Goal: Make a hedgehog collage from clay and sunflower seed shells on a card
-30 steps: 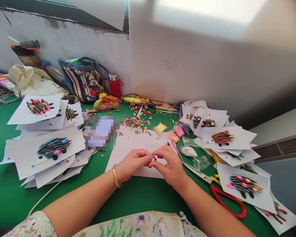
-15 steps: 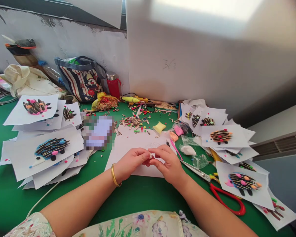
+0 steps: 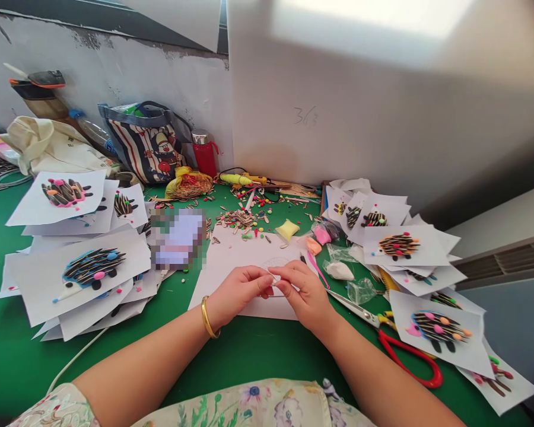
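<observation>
Over a white sheet of paper [image 3: 231,261], my two hands meet at the fingertips. My left hand [image 3: 244,289], with a gold bangle at the wrist, is closed in a pinch. My right hand [image 3: 303,292] is closed too, thumb and forefinger against the left fingertips. Between them shows a small white bit of modelling clay [image 3: 275,278], mostly hidden by the fingers. A faint pencil outline is on the paper behind the hands. To the right lie a white clay lump [image 3: 339,271], a pink modelling tool [image 3: 317,268] and red-handled scissors [image 3: 409,357].
Stacks of hedgehog pictures stand left [image 3: 93,270] and right [image 3: 440,329] on the green table [image 3: 249,367]. Sunflower seeds and beads [image 3: 238,219] are scattered behind the paper. Yellow clay [image 3: 287,229], orange clay [image 3: 312,245], a blurred phone [image 3: 178,240] and a red bottle [image 3: 204,154] are there.
My right thumb and fingers have shifted slightly against the left fingertips, still around the white bit of clay. Everything else looks the same.
</observation>
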`<state>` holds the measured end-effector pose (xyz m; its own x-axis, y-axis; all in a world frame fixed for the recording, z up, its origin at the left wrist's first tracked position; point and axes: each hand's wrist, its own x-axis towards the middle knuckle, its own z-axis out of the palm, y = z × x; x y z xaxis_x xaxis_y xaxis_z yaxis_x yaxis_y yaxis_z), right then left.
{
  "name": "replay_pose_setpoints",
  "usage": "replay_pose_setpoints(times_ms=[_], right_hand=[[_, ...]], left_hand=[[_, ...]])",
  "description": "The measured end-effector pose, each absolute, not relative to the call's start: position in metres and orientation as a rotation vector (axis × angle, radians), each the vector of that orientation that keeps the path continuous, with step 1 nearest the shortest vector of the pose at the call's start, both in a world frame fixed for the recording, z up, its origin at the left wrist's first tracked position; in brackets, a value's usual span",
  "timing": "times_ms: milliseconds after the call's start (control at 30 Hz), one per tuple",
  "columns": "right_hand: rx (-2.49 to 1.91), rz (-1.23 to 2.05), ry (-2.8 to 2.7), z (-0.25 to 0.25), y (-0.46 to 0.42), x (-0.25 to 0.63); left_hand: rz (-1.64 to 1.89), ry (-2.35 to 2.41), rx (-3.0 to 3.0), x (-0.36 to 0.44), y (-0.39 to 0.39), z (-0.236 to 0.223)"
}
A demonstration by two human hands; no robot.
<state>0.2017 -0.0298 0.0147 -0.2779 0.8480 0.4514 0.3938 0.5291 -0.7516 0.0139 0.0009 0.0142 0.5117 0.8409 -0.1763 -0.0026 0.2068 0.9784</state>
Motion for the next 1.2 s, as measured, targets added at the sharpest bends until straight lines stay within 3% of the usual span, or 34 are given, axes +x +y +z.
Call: replay_pose_setpoints(times_ms=[433, 1200], right_hand=[[-1.061, 0.737, -1.844, 0.0155, -0.0309, 0.1978], [-1.064, 0.553, -1.874, 0.0126, -0.0316, 0.1953]], left_hand=[[0.709, 0.854, 1.202, 0.0144, -0.0008, 0.0123], [0.722, 0.902, 1.312, 0.0156, -0.0017, 0.0219]])
